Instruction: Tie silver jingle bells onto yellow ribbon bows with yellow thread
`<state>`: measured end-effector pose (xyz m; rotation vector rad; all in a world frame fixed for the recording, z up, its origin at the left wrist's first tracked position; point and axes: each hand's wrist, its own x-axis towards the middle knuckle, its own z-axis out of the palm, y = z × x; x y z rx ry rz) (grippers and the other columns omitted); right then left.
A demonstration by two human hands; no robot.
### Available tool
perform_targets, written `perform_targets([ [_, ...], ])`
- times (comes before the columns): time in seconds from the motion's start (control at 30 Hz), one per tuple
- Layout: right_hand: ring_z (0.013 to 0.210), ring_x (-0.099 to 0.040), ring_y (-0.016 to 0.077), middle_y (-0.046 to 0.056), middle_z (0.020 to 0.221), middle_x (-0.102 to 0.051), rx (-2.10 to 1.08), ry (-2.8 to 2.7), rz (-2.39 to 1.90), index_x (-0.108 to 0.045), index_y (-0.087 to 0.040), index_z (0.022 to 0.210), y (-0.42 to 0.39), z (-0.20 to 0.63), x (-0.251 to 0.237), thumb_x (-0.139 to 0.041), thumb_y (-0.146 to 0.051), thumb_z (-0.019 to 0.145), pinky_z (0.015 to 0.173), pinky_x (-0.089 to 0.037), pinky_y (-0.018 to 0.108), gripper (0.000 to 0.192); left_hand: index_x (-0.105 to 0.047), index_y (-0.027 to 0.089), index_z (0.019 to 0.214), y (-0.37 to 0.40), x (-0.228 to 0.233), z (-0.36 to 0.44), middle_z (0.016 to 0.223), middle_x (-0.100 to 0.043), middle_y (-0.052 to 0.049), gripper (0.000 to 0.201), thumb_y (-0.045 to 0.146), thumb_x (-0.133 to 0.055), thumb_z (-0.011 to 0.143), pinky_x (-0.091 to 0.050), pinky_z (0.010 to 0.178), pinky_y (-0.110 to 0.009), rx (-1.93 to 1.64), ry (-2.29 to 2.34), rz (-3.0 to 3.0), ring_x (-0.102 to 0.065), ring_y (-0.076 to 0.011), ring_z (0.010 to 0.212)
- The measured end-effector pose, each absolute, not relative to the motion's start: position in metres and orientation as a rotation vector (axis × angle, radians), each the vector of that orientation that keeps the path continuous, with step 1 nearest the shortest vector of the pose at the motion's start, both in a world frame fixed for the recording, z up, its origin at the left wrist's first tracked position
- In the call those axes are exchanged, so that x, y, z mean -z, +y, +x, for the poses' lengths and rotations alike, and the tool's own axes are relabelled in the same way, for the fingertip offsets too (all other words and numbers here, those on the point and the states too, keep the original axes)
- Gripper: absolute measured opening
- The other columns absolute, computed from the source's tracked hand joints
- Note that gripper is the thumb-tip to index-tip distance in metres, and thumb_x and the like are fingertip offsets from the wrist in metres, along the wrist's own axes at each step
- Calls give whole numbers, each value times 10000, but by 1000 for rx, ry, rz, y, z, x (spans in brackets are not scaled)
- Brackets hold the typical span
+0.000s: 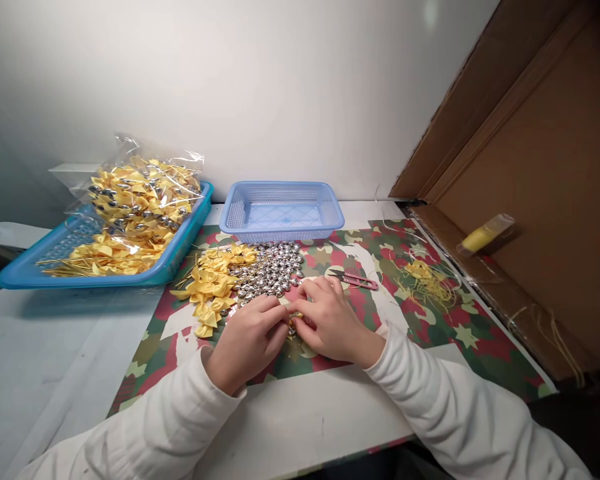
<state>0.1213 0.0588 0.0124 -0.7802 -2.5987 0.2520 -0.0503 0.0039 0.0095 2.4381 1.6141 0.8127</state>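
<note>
Two bare hands in white sleeves meet over a camouflage-print mat on a white counter; the left hand and right hand are both curled nearly closed, fingertips pinched together on a tiny piece between them, just at the near edge of a heap of silver bells. The piece itself is almost wholly hidden by the fingers; only a glint of metal and a trace of yellow show, so what it is cannot be told for certain. Beside the bells lies a pile of yellow ribbon bows; these look soft, light and easily crushed, best held at the centre knot; the bells look hard, smooth and liable to roll or slip, so a fingertip pinch suits them. Pink snips lie just beyond the right hand; yellow thread scraps sit further right. Behind stand an empty pale blue basket and a blue tray carrying bagged finished bows.
</note>
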Motion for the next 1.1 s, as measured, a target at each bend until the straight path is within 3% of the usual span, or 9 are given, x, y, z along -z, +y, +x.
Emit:
perform_targets([
  [0.13,927,-452,208,58,927,-570,-283,-2567,-793,-592,-174,829,58,120,-9,-509,-177,842,855,-312,381,85,-523,186,635,4,-10,-50,642,-530,-13,255,139,-410,858,-396,560,-254,-806,1616,2439,-516,-152,617],
  [0.47,847,-485,168,24,884,-582,-706,-2186,-759,-591,-184,767,60,122,-11,-577,-114,821,792,-381,326,89,-540,187,672,6,-6,-52,723,-561,-43,241,154,-398,864,-425,623,-295,-744,1642,2364,-529,-183,696],
  [0.67,891,-515,176,25,871,-570,-756,-2069,-769,-584,-194,770,62,123,-8,-578,-109,835,816,-405,333,107,-575,181,723,5,-11,-51,843,-572,-66,161,134,-448,811,-441,670,-322,-791,1619,2330,-530,-198,767],
  [1.1,860,-525,171,21,838,-594,-785,-2035,-847,-608,-180,764,66,122,-10,-597,-103,838,794,-399,328,107,-646,202,837,16,-20,-49,815,-666,-26,145,264,-523,881,-440,679,-287,-918,1599,2055,-576,-163,719],
])
